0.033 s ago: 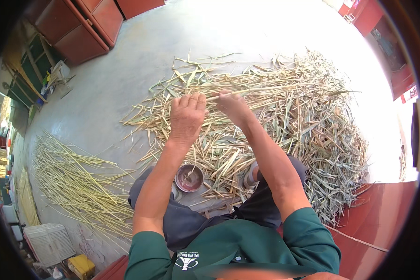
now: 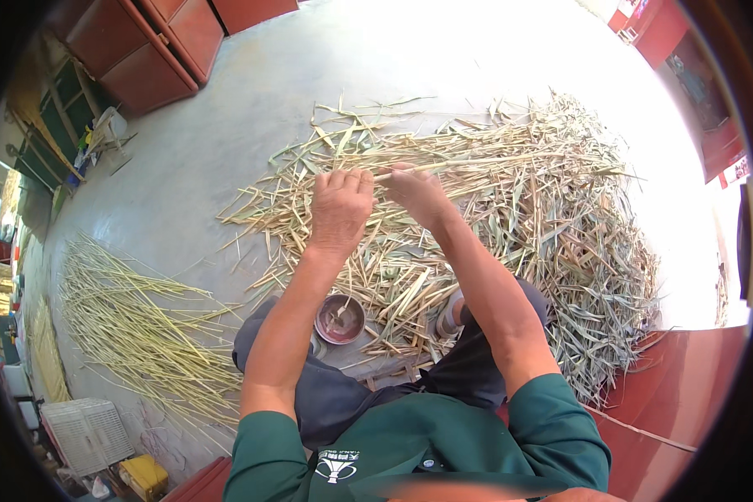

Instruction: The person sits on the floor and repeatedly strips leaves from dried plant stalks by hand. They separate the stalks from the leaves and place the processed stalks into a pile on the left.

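Observation:
My left hand (image 2: 341, 209) is closed, its fingers curled round the end of a pale reed stalk (image 2: 383, 176). Close beside it, my right hand (image 2: 417, 197) also grips the stalk; its fingers look slightly smeared. Both hands are above a wide pile of dry reed stalks and leaves (image 2: 552, 226) on the floor. Between my knees, below the left wrist, stands a small dark-red bowl (image 2: 340, 335) with something pale inside. A separate heap of thin yellow-green stalks (image 2: 142, 322) lies at the left.
Red cabinets (image 2: 138, 50) stand at the far left. A white plastic crate (image 2: 88, 435) and a yellow container (image 2: 145, 475) are at the lower left. A glossy red surface (image 2: 686, 385) is close on my right. The grey floor (image 2: 192, 167) runs round the piles.
Both hands have shifted very slightly, the left one a little to the right. The piles and the bowl lie as before.

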Available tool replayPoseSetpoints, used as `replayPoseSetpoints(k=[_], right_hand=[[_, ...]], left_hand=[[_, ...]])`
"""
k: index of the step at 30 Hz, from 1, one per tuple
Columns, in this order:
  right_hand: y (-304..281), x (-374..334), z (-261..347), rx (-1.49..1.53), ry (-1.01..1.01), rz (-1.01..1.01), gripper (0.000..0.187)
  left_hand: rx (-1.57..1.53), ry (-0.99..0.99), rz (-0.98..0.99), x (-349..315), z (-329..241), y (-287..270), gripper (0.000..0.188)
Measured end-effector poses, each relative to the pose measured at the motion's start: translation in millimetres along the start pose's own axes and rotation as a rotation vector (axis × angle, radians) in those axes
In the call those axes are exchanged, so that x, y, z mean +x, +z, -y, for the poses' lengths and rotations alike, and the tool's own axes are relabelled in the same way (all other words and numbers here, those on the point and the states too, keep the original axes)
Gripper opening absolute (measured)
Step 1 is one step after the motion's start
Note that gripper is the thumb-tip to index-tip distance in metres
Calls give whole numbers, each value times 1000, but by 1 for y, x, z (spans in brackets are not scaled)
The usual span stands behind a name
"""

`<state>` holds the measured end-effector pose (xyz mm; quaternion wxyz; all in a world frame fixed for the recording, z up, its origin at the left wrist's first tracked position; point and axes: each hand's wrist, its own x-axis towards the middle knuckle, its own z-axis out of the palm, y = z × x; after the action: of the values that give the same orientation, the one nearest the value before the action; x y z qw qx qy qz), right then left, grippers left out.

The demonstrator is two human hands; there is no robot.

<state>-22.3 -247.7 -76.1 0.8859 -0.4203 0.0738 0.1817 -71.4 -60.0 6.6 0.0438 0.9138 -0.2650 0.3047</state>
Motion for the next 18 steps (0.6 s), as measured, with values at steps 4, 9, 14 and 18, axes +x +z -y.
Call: replayPoseSetpoints(k=[4, 9, 14, 18], right_hand=[[10, -11, -2, -60, 56, 20, 19], [-8, -26, 29, 195, 42, 7, 19], [-25, -23, 34, 6, -28, -227, 19], [-6, -26, 34, -41, -29, -254, 21]], left_hand=[[8, 17, -10, 2, -2, 19, 16], [-54, 20, -91, 11, 1, 12, 7], [-44, 58, -119, 13, -5, 17, 5], [-170, -69, -76, 16, -4, 12, 7]])
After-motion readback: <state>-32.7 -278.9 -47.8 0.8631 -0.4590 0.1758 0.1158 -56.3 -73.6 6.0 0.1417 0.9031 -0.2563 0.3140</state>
